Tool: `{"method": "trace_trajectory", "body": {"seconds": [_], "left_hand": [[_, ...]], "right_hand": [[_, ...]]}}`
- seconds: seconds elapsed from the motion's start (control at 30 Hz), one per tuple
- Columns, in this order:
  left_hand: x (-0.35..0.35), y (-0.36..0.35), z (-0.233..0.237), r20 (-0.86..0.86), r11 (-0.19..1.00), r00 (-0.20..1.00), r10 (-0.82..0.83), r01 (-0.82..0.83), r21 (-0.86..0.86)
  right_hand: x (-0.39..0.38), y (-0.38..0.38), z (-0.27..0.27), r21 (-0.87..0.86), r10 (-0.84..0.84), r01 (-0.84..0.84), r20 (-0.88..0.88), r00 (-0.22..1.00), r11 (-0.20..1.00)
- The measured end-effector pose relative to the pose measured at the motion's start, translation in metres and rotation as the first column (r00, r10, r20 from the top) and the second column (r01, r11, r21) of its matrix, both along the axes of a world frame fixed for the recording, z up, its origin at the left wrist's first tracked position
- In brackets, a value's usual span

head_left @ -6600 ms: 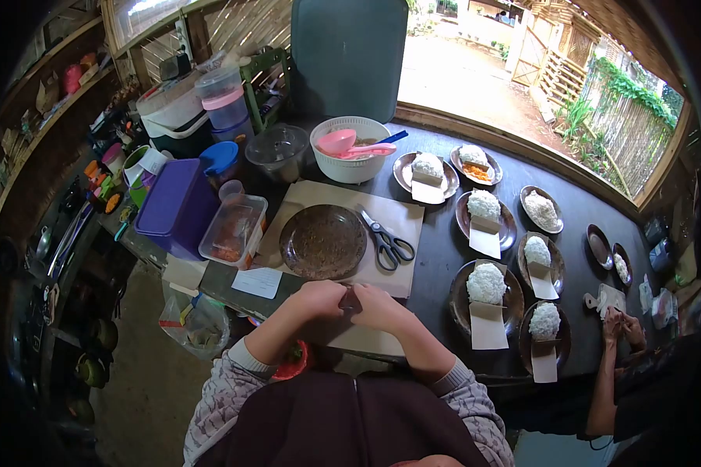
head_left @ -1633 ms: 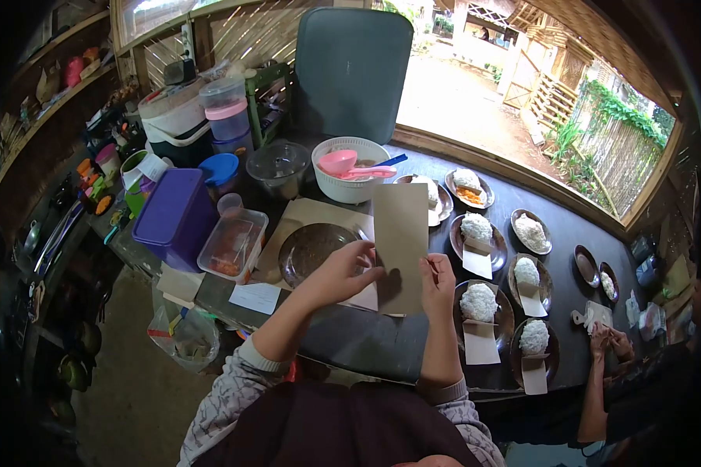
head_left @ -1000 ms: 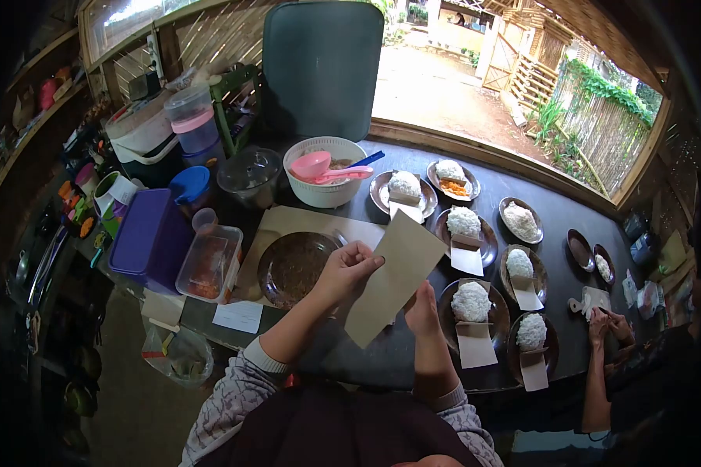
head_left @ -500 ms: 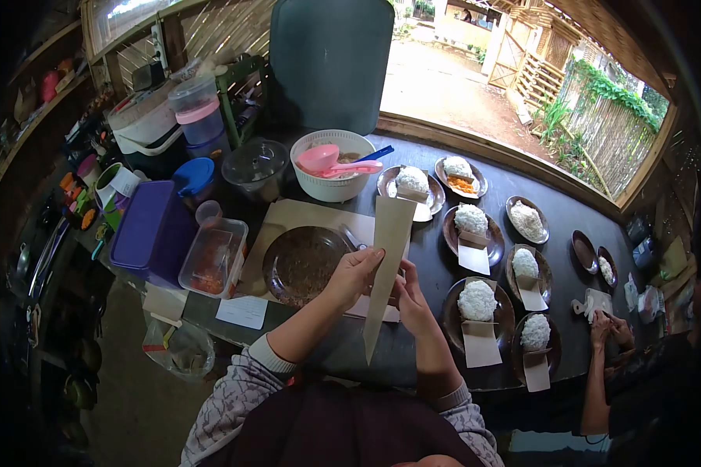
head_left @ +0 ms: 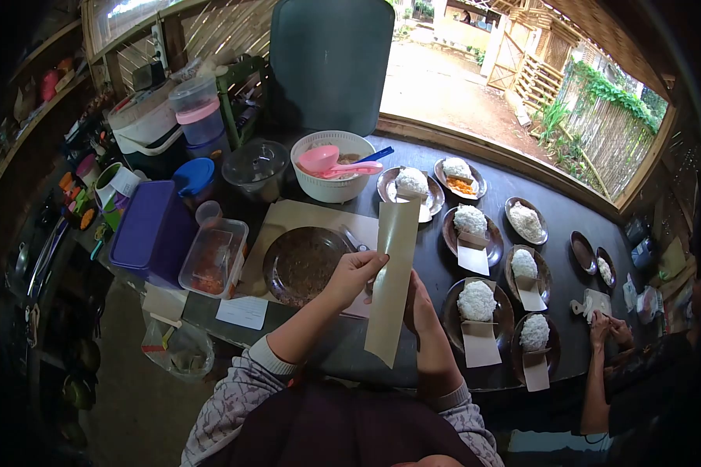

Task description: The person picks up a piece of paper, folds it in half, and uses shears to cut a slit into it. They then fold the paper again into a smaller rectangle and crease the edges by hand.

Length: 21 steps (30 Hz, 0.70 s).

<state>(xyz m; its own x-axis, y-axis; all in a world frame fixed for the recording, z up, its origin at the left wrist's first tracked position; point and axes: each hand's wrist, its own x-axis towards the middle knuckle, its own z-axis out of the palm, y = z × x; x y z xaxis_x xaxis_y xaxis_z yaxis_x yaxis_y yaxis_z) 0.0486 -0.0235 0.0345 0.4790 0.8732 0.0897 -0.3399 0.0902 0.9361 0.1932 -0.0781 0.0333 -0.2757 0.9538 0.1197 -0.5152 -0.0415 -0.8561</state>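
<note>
A long strip of brown paper (head_left: 392, 288) is held up over the table's front edge, its shiny face turned to me. My left hand (head_left: 354, 279) pinches its left edge, thumb in front. At the right edge, my right hand (head_left: 419, 305) holds the strip from behind, with most of its fingers hidden by the paper. Beyond my left hand lies a brown plate (head_left: 302, 261) on a flat brown sheet (head_left: 288, 214), with scissors (head_left: 354, 240) beside it. To the right, several brown plates carry white rice mounds, such as this mound (head_left: 477, 301) with folded paper (head_left: 481, 344) against it.
A white basket (head_left: 333, 187) with pink ladles (head_left: 331, 161) stands at the back. On the left are a purple container (head_left: 152, 233) and a clear tub (head_left: 214, 257). A co-worker's hands (head_left: 606, 328) work over a small white board (head_left: 592, 302) at far right.
The paper strip has turned from nearly edge-on to show its broad face. My right hand has shifted slightly lower and behind it; my left hand has barely moved.
</note>
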Motion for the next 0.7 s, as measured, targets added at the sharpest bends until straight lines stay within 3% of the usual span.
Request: {"method": "trace_trajectory", "body": {"seconds": [0.17, 0.23, 0.27, 0.3, 0.4, 0.53, 0.63, 0.7], "left_hand": [[0.002, 0.006, -0.007, 0.087, 0.998, 0.995, 0.056, -0.057, 0.009], [0.002, 0.008, -0.008, 0.099, 0.995, 0.991, 0.090, -0.094, 0.036], [0.001, 0.008, -0.007, 0.082, 0.995, 0.992, 0.094, -0.096, 0.025], [0.001, 0.007, -0.007, 0.064, 0.995, 0.993, 0.097, -0.098, 0.014], [0.003, 0.006, -0.006, 0.088, 0.997, 0.993, 0.081, -0.079, -0.028], [-0.004, 0.011, -0.007, 0.059, 0.997, 0.995, 0.078, -0.076, -0.034], [-0.013, 0.017, -0.003, 0.113, 0.998, 0.993, 0.043, -0.036, -0.058], [-0.015, 0.014, 0.008, 0.342, 0.988, 0.937, 0.067, -0.015, -0.154]], "right_hand": [[0.001, -0.003, 0.008, 0.037, -0.071, 0.069, 0.055, 0.996, 0.997], [0.005, -0.005, 0.008, -0.102, -0.102, 0.104, 0.032, 0.994, 0.989], [0.009, 0.005, -0.008, -0.112, -0.054, 0.043, -0.101, 0.993, 0.993], [0.015, 0.007, -0.021, -0.112, -0.055, 0.043, -0.101, 0.993, 0.993], [0.012, 0.003, -0.009, -0.054, -0.051, 0.048, -0.048, 0.998, 0.997], [0.002, -0.002, 0.013, 0.052, -0.248, 0.244, 0.092, 0.964, 0.968], [0.009, -0.002, 0.018, 0.097, -0.304, 0.290, 0.206, 0.930, 0.952], [0.010, -0.002, 0.019, 0.162, -0.370, 0.344, 0.179, 0.911, 0.925]]}}
